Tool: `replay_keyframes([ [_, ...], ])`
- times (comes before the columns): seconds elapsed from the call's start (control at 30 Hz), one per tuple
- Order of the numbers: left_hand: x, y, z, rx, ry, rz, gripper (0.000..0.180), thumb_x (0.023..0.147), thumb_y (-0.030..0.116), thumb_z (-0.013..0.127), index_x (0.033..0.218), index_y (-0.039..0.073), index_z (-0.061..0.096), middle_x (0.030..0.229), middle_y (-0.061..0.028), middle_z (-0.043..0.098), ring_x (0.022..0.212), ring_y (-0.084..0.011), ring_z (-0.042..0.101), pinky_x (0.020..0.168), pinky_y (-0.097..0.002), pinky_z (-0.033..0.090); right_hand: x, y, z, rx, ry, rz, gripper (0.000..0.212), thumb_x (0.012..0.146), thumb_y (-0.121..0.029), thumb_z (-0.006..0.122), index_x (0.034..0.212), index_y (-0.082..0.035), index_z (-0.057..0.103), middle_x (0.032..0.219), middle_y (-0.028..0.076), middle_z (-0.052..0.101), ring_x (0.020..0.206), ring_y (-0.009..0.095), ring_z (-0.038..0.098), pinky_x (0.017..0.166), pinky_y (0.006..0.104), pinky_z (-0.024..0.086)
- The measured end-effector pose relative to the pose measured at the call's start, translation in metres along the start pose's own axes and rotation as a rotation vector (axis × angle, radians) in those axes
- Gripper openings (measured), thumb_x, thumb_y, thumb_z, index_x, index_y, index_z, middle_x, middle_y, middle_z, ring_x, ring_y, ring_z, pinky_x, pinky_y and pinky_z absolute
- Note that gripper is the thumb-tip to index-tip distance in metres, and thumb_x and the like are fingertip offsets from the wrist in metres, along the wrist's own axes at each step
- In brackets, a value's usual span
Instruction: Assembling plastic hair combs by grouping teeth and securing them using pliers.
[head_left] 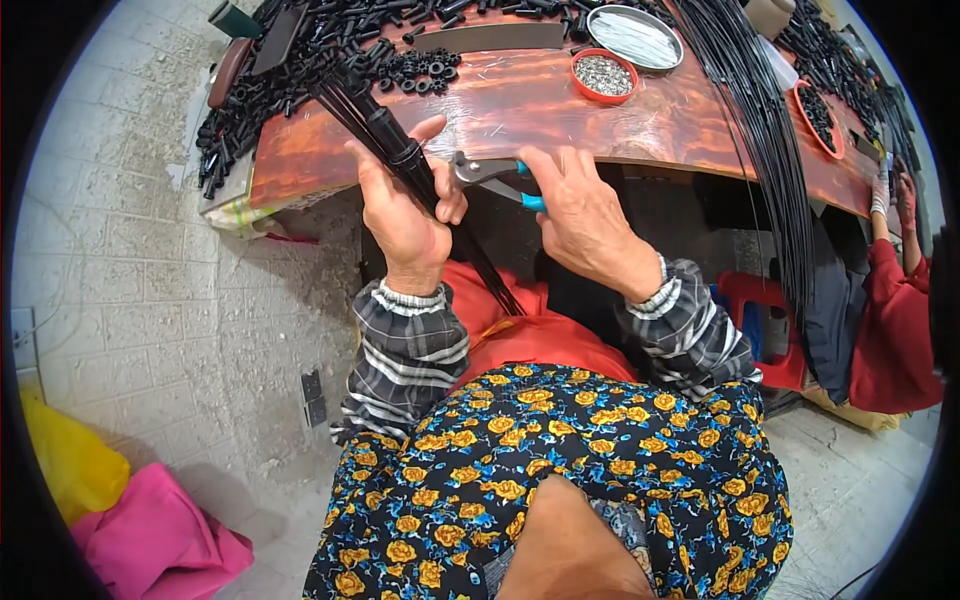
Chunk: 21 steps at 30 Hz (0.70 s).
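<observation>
My left hand (pixel 405 230) is closed around a slanting bundle of thin black rods (pixel 385 135) with ribbed black collars, much like a folded umbrella frame. The lower end of the bundle reaches down to the red cloth (pixel 500 345) over my lap. In my right hand (pixel 597 225) is a pair of pliers (pixel 478 170) with teal handles. Its metal jaws sit right beside my left fingers, close to the collar. Whether they grip anything there cannot be made out.
On the reddish wooden table (pixel 530 120) lie black plastic parts (pixel 235 135), black rings (pixel 425 75), a red dish (pixel 605 101) of small metal pieces and a dish of white strips. Long black rods (pixel 785 210) hang over the edge. At far right, another person's hands (pixel 905 205) work.
</observation>
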<state>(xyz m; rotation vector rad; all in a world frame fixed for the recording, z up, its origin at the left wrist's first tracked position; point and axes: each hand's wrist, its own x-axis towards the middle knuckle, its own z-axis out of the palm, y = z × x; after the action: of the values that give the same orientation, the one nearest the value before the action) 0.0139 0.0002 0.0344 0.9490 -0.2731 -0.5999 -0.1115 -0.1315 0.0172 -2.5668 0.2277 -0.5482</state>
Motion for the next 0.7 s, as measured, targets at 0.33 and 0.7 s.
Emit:
replay_keyframes([
  [0.33, 0.002, -0.001, 0.002, 0.055, 0.058, -0.057, 0.088, 0.090, 0.072, 0.022, 0.111, -0.006, 0.057, 0.050, 0.0012, 0.041, 0.037, -0.0103, 0.033, 0.038, -0.0255, 0.028, 0.010, 0.007, 0.004, -0.153, 0.080, -0.059, 0.069, 0.064, 0.012, 0.057, 0.129, -0.005, 0.040, 0.103, 0.019, 0.047, 0.095, 0.038, 0.045, 0.083, 0.0438, 0.042],
  [0.7, 0.003, 0.000, 0.005, 0.041, -0.042, -0.121, 0.092, 0.090, 0.073, 0.018, 0.113, -0.007, 0.057, 0.049, 0.0012, 0.039, 0.037, -0.0099, 0.033, 0.037, -0.0250, 0.029, 0.022, 0.010, -0.005, -0.204, 0.162, -0.127, 0.068, 0.068, 0.011, 0.055, 0.132, -0.006, 0.041, 0.114, 0.017, 0.048, 0.104, 0.039, 0.045, 0.087, 0.0435, 0.044],
])
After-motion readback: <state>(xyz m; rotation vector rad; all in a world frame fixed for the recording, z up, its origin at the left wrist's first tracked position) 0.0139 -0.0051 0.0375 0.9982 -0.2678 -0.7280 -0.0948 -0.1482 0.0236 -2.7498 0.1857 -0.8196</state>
